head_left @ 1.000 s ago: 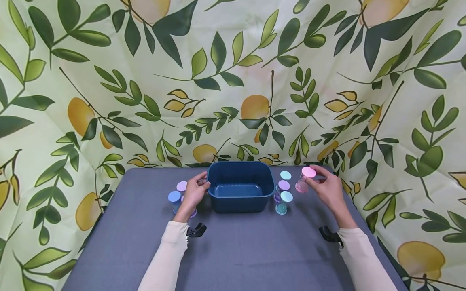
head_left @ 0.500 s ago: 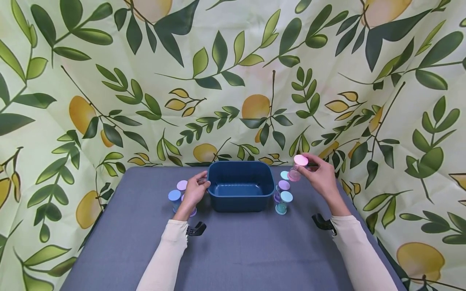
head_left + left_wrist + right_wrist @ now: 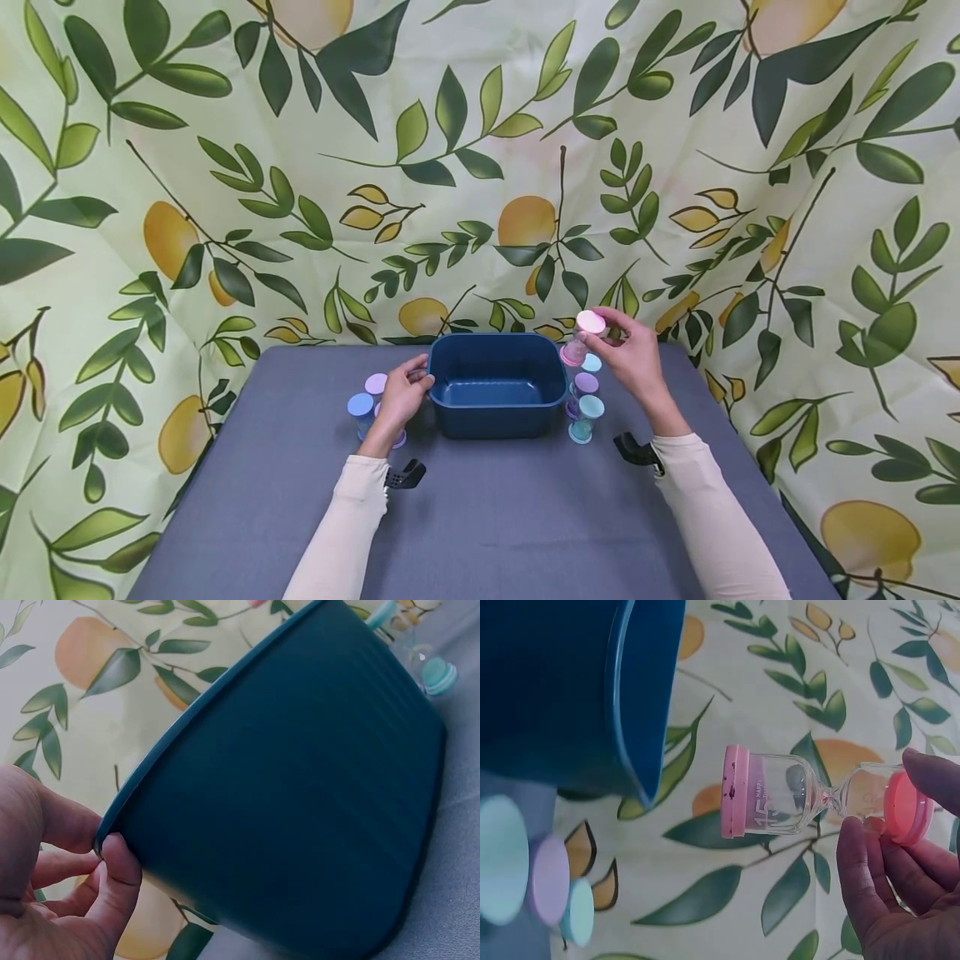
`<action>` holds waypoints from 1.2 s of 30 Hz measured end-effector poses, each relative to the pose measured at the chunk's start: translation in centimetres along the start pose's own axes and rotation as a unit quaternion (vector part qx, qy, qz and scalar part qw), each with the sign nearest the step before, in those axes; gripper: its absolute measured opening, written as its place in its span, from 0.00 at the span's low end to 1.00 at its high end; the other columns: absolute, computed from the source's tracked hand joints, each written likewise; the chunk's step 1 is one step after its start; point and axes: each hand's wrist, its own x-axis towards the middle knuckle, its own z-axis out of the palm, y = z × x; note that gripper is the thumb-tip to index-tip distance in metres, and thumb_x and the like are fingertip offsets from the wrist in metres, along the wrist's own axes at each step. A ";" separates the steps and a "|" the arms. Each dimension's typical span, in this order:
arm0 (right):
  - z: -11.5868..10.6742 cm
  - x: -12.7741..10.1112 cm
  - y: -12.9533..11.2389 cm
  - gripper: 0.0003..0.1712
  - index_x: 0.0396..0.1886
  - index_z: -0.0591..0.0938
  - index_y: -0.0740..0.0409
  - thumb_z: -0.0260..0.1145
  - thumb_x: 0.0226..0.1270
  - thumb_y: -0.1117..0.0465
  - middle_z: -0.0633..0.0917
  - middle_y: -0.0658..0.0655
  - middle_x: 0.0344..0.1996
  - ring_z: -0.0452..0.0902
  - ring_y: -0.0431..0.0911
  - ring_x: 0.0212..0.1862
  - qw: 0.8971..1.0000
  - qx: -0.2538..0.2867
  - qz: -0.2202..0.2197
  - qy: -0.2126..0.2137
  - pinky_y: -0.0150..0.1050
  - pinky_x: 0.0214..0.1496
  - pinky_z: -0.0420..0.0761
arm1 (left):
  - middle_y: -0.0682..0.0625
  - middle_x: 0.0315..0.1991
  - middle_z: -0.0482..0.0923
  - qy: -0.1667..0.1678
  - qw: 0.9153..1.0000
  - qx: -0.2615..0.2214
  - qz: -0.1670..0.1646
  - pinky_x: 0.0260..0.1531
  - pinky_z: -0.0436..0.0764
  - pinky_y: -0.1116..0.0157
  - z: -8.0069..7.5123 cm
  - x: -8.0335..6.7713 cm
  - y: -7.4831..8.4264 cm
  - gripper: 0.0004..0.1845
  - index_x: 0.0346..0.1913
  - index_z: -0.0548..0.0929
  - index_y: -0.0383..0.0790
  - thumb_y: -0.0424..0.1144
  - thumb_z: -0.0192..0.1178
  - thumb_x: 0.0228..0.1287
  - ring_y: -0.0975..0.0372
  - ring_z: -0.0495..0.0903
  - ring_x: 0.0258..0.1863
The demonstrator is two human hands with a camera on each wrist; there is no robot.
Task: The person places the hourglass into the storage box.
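Head: right hand (image 3: pixel 632 360) (raised) pinches pink hourglass (image 3: pixel 582 337).

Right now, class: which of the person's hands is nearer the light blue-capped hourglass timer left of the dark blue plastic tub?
Left. The left hand grips the tub's left rim beside that timer; the right hand is beyond the tub's far side.

The person is wearing a long-sleeved top in a pale cream colour. The cream fabric left sleeve (image 3: pixel 341 533) is covering the arm down to the wrist, and the cream fabric right sleeve (image 3: pixel 712 525) is doing the same. A small black plastic clip-like device (image 3: pixel 405 476) is sitting at the left cuff, and another black plastic device (image 3: pixel 637 452) is sitting at the right cuff. Both hands are bare.
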 end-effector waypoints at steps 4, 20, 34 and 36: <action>1.2 -0.1 -0.4 0.29 0.59 0.81 0.60 0.75 0.58 0.55 0.83 0.65 0.49 0.78 0.54 0.47 1.000 0.020 0.004 -0.011 0.15 0.39 0.75 | 0.41 0.63 0.75 0.002 1.000 -0.002 0.000 0.43 0.84 0.62 0.0 -0.1 0.0 0.26 0.69 0.71 0.41 0.32 0.57 0.68 0.53 0.78 0.54; 5.2 -0.8 -1.3 0.28 0.58 0.81 0.59 0.76 0.56 0.59 0.84 0.64 0.50 0.83 0.55 0.48 0.996 0.047 0.004 -0.076 0.41 0.50 0.85 | 0.42 0.63 0.74 0.000 1.000 -0.001 -0.003 0.43 0.84 0.65 -0.1 -0.2 0.1 0.26 0.69 0.71 0.41 0.32 0.58 0.68 0.52 0.77 0.56; 8.7 -0.9 -1.8 0.30 0.58 0.81 0.61 0.77 0.53 0.63 0.85 0.64 0.48 0.83 0.53 0.47 0.990 0.067 0.033 -0.116 0.34 0.44 0.85 | 0.41 0.63 0.74 -0.001 1.000 0.005 0.001 0.44 0.85 0.63 -0.1 -0.2 0.1 0.26 0.69 0.71 0.41 0.33 0.58 0.68 0.52 0.78 0.57; 9.3 -0.9 -1.8 0.30 0.57 0.81 0.59 0.77 0.52 0.62 0.85 0.63 0.48 0.82 0.52 0.47 0.990 0.064 0.037 -0.120 0.32 0.42 0.84 | 0.42 0.63 0.75 0.000 1.000 0.007 -0.001 0.44 0.85 0.63 0.0 -0.2 0.1 0.26 0.69 0.71 0.41 0.33 0.58 0.68 0.52 0.77 0.57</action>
